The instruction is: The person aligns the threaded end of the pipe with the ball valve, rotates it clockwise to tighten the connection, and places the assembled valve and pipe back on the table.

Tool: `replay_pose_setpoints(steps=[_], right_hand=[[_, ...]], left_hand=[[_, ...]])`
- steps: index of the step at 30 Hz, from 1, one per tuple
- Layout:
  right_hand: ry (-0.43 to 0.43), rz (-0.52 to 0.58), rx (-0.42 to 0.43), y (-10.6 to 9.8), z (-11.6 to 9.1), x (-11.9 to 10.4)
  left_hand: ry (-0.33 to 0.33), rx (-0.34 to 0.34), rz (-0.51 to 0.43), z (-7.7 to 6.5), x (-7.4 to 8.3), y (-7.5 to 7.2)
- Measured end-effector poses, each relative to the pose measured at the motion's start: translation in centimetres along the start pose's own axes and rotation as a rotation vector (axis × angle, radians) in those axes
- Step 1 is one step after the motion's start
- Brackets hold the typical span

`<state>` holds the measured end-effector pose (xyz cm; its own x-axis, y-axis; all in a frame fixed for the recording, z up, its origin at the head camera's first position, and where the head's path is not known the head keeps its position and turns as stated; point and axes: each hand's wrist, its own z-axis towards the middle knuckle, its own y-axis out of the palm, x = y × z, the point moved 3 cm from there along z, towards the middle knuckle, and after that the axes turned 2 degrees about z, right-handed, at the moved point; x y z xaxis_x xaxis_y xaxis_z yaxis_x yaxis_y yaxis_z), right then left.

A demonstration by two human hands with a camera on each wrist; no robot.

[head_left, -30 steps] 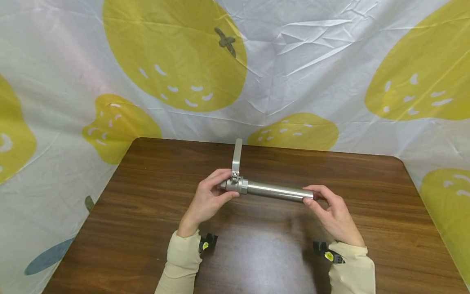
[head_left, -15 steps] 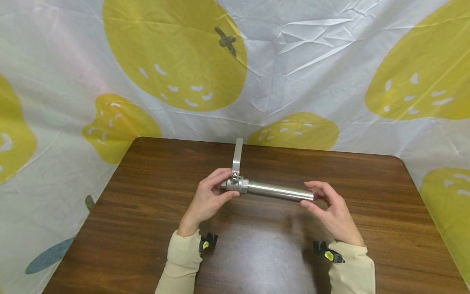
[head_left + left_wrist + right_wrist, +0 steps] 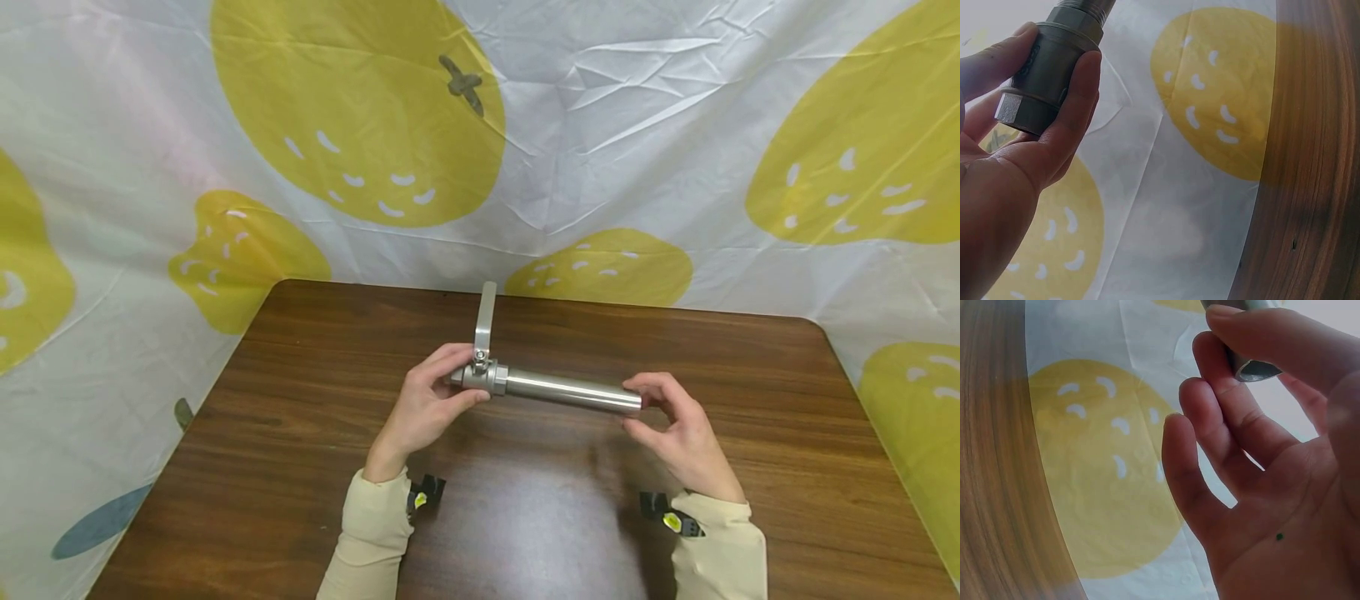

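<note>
A steel ball valve [image 3: 477,377] with a long flat lever handle [image 3: 486,321] is held above the table. My left hand [image 3: 423,408] grips the valve body, thumb in front and fingers behind, as the left wrist view also shows. A smooth steel pipe [image 3: 566,390] extends rightward from the valve's hex end, tilting slightly down to the right in the head view. At its free end, my right hand [image 3: 682,429] holds the pipe between thumb and fingers. The pipe's open mouth [image 3: 1257,370] shows in the right wrist view, with the other fingers loosely bent below it.
Beneath the hands lies a brown wood-grain table [image 3: 315,467] with rounded back corners. A white cloth [image 3: 637,125] printed with yellow fruit hangs behind it and at both sides. Each wrist carries a small dark camera mount [image 3: 426,493].
My right fingers have loosened at the pipe's end, shifted a little and come back onto it. The left hand and valve have stayed in place.
</note>
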<state>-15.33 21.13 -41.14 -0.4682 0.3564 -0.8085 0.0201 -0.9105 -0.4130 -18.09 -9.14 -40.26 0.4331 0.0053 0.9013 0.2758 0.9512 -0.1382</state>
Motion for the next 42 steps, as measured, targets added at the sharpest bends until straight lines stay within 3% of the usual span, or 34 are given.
replay_pose_setpoints(steps=[10, 21, 27, 37, 42], right_hand=[[0.034, -0.024, -0.007, 0.1, 0.1, -0.2], [0.016, -0.082, -0.002, 0.2, 0.4, -3.2], [-0.002, -0.108, -0.005, 0.1, 0.4, -3.3], [0.078, -0.100, -0.039, 0.0, 0.2, -3.1], [0.070, -0.104, -0.040, 0.0, 0.2, -3.2]], left_hand=[[0.001, 0.001, 0.005, 0.0, 0.0, 0.0], [0.004, 0.004, 0.006, 0.0, -0.1, 0.0], [0.003, 0.004, 0.014, 0.0, -0.1, -0.1], [0.003, 0.014, 0.015, 0.0, 0.1, 0.0], [0.005, 0.019, 0.011, 0.1, 0.0, 0.0]])
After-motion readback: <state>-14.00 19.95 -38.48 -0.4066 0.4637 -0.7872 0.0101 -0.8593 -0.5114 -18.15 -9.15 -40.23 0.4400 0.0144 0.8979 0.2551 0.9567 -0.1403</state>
